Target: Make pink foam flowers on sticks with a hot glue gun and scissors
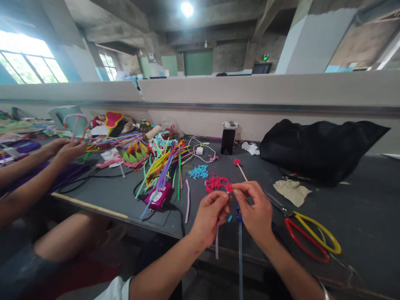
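My left hand (pixel 212 214) is closed, its thumb and fingers pinching a small red-pink flower (pixel 229 187) over the table's front part. A pale lilac stem (pixel 216 243) hangs below that hand. My right hand (pixel 254 210) is closed in a pinch right beside the flower; what its fingertips hold, if anything, is too small to make out. Just behind the hands lie a pile of red cut pieces (pixel 215 183) and a pile of blue cut pieces (pixel 198 171). A finished-looking red flower on a pale stick (pixel 240 167) lies behind my right hand.
Scissors (pixel 308 235) with red and yellow handles lie at right, near a black bag (pixel 312 150). A translucent rod (pixel 240 254) juts over the table edge. Colourful fuzzy stems (pixel 165 166) and a magenta device (pixel 158 196) sit left. A co-worker's hands (pixel 65 148) work further left.
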### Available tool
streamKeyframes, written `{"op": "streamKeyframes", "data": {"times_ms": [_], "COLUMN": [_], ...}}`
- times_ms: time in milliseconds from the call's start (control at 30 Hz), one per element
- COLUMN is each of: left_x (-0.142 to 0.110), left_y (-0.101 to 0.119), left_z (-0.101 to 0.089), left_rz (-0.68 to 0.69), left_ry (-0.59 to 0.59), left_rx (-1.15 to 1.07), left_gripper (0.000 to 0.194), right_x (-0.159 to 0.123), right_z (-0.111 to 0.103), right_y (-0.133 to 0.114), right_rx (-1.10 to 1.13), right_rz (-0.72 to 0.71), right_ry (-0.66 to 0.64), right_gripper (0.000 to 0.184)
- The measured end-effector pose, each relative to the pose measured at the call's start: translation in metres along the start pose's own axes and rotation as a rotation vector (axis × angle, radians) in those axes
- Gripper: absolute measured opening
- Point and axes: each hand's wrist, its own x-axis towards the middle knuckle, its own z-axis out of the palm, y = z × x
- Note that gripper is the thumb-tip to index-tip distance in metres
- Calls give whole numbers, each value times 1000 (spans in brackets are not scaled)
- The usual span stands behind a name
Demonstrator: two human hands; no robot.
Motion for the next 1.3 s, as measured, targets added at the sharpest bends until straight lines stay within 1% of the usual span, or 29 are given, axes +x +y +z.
{"op": "streamKeyframes", "data": {"times_ms": [233,533,733,933,1200,1233,1300], "left_x": [-1,-2,-2,-1,-1,0,1], "left_y": [1,1,1,0,-1,-1,-1], "left_z": [1,0,1,0,-1,-2,-3], "left_rz": [-9,-15,-10,-4,17,20,28], "left_ry": [7,2,-8,-7,-20,-22,-21], "left_rx": [-2,-8,-12,-10,-3,-5,-11], "left_gripper": [37,31,28,30,28,29,29], "right_x": [-2,-4,-4,-4,-4,-3,-2], "right_z": [2,4,5,5,5,4,1], "right_y": [0,-1,-1,-1,0,-1,-2], "right_rx": [-48,-55,-57,-68,-55,-56,-62], "right_rz": [-50,-72,-66,-69,-36,-29,-19], "right_ry": [24,53,54,50,44,42,45], "right_gripper": [13,11,10,11,13,14,24]}}
